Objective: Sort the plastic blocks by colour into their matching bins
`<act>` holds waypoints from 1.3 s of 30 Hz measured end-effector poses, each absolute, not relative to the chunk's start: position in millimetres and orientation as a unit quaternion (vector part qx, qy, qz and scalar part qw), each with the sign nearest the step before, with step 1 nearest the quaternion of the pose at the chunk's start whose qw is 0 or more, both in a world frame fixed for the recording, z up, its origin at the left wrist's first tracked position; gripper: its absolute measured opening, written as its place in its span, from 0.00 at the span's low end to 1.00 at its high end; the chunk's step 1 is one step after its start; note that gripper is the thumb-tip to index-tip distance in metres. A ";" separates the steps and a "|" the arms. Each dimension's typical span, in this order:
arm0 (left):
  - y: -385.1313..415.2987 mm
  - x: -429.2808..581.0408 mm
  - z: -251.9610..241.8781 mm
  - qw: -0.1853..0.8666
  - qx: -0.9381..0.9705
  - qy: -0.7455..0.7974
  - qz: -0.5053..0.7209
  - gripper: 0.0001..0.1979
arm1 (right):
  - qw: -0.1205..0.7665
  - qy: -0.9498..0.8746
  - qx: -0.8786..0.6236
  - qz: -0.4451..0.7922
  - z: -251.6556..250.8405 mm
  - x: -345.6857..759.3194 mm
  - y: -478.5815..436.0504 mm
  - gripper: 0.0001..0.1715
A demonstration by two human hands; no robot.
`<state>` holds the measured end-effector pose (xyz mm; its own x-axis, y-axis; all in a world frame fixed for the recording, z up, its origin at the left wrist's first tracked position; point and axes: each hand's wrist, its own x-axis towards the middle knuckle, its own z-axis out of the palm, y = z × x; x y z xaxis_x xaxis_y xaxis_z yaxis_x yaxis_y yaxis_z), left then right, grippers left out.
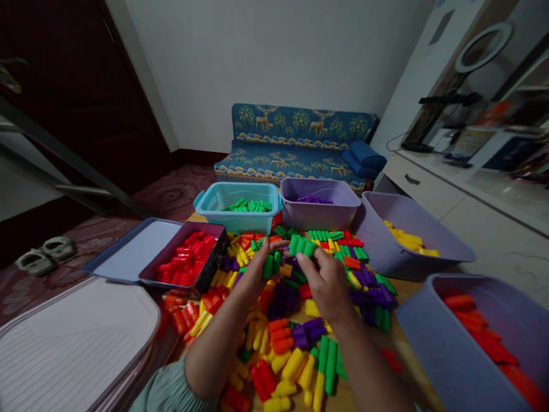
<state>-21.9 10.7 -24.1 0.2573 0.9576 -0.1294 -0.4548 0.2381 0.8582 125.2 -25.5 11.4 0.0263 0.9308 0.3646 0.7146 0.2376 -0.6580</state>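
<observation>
My right hand pinches a ribbed green plastic block between thumb and fingers, over the middle of the pile. To its left my left hand is closed on other green blocks, its fingertips reaching toward the block in my right hand. Beneath both hands spreads a pile of tube-shaped blocks in yellow, red, purple, orange and green. Part of the pile is hidden by my forearms.
Behind the pile stand a light-blue bin with green blocks and a purple bin with purple ones. Right are bins with yellow and orange-red blocks. An open case of red blocks lies left, near a pink suitcase.
</observation>
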 end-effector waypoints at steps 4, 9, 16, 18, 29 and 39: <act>11.3 -24.9 -23.5 0.723 0.350 0.331 0.495 0.31 | 0.434 -0.655 -0.569 0.243 14.6 129.2 -26.3 0.21; 12.0 -27.1 -21.4 0.755 0.293 0.317 0.493 0.29 | 0.393 -0.666 -0.581 0.255 2.3 122.6 -19.5 0.17; 12.1 -33.7 -14.5 0.841 0.128 0.188 0.492 0.32 | 0.444 -0.662 -0.555 0.238 29.9 126.3 -41.1 0.21; 12.0 -35.0 -13.7 0.849 0.109 0.165 0.490 0.32 | 0.507 -0.657 -0.508 0.230 42.3 125.3 -54.6 0.18; 9.3 -32.5 -13.0 0.861 0.170 0.158 0.452 0.32 | 0.283 -0.732 -0.610 0.111 -5.0 110.1 -19.8 0.24; 8.2 -29.8 -20.0 0.770 0.310 0.324 0.454 0.15 | 0.314 -0.706 -0.612 0.169 -11.7 117.5 -17.5 0.19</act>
<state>-29.8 8.2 -20.0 0.3764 0.9005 -0.2177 -0.4985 0.3949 0.7718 117.5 -17.5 -11.7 -0.0551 0.9702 0.2359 0.7580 0.1944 -0.6226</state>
